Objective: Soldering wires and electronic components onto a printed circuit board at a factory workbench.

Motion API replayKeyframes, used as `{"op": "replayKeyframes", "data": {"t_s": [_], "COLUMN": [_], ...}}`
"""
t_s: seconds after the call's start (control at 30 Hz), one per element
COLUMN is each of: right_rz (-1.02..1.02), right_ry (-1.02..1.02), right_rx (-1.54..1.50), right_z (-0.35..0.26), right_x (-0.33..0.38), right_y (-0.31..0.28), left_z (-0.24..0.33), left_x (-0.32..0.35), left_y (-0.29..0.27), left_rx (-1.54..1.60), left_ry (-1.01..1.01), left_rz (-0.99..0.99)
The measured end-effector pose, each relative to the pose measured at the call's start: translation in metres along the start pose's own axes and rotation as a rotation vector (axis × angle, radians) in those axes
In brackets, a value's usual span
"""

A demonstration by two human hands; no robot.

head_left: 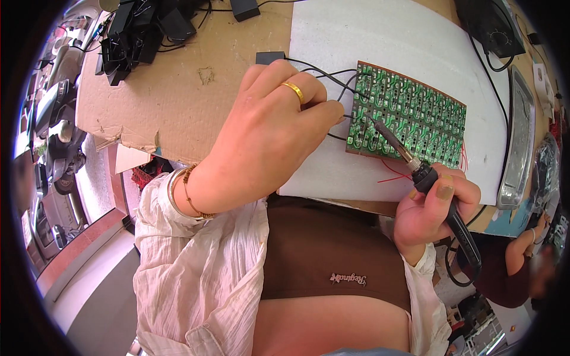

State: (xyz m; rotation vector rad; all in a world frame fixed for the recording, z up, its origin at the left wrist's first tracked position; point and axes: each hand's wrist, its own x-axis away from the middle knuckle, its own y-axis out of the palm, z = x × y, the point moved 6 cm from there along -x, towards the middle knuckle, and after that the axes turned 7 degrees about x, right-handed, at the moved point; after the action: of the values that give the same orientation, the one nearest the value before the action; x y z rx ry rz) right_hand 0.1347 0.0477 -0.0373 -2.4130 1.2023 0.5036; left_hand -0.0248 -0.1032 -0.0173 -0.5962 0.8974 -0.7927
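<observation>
While the right hand [430, 207] grips a black soldering iron [415, 169] in a closed fist, thumb along the handle, its tip rests on the left part of a green circuit board [409, 115]. Beyond, the left hand [267, 127], wearing a gold ring, pinches thin black wires [323, 74] at the board's left edge, fingertips pressed together. Good practice, as judged here: hold the wire still against its pad, keep the tip on the joint only briefly, and keep fingers clear of the hot barrel. Board lies on a white sheet [356, 35] over cardboard [178, 101] on the table; black clips [127, 35] lie farther left.
</observation>
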Motion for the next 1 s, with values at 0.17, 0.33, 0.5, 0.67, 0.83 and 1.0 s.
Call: {"op": "replayKeyframes", "data": {"t_s": [0.17,0.33,0.5,0.67,0.83,1.0], "right_rz": [-0.030,-0.106,-0.121,-0.125,-0.112,-0.108], "right_ry": [0.021,0.048,0.081,0.093,0.109,0.122], "right_rx": [-0.033,-0.018,-0.010,-0.023,0.007,-0.016], "right_z": [0.0024,0.0037,0.0044,0.0043,0.0049,0.0055], "right_x": [0.0003,0.0006,0.0018,0.0010,0.0012,0.0021], "right_y": [0.0002,0.0034,0.0052,0.0057,0.0062,0.0060], "left_z": [-0.0008,-0.0011,-0.0010,-0.0015,-0.0016,-0.0020], "left_x": [-0.0002,-0.0006,-0.0007,-0.0007,-0.0002,-0.0002], "left_y": [0.0015,0.0016,0.0025,0.0028,0.0028,0.0038], "left_rx": [0.005,0.002,-0.001,-0.001,-0.001,-0.009], "left_ry": [0.001,-0.001,-0.009,-0.014,-0.013,-0.016], "left_rz": [0.023,0.033,0.016,0.001,-0.015,-0.035]}}
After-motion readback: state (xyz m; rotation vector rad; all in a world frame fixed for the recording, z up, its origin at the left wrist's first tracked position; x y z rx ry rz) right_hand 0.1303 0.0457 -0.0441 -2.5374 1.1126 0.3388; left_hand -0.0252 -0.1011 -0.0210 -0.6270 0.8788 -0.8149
